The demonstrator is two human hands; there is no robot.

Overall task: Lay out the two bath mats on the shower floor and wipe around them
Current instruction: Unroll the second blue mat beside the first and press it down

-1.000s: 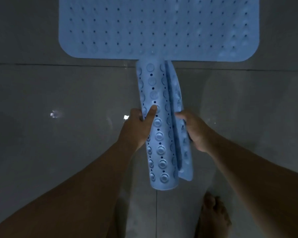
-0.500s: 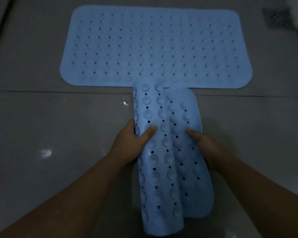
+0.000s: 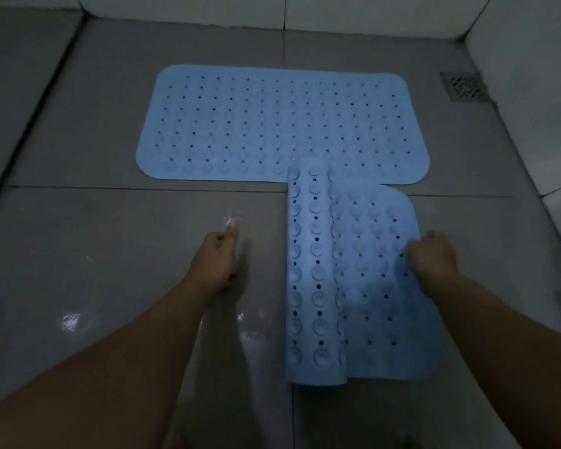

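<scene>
First blue bath mat [image 3: 282, 124] lay flat on shower floor [image 3: 110, 254]. Second mat [image 3: 353, 280] half-unrolled, overlapping its near edge; right hand [image 3: 433, 257] fingers gripped free edge, probably to spread it. Left hand [image 3: 216, 257] off mat, fingers loosely curled, empty.

Flat mat [image 3: 282, 124] lies on floor [image 3: 110, 238] ahead of both hands. Half-unrolled mat [image 3: 363, 286] sits btwn left hand [image 3: 216, 257] & right hand [image 3: 434, 257], far end overlapping flat mat. Drain [image 3: 465, 87] far ahead-right.
</scene>
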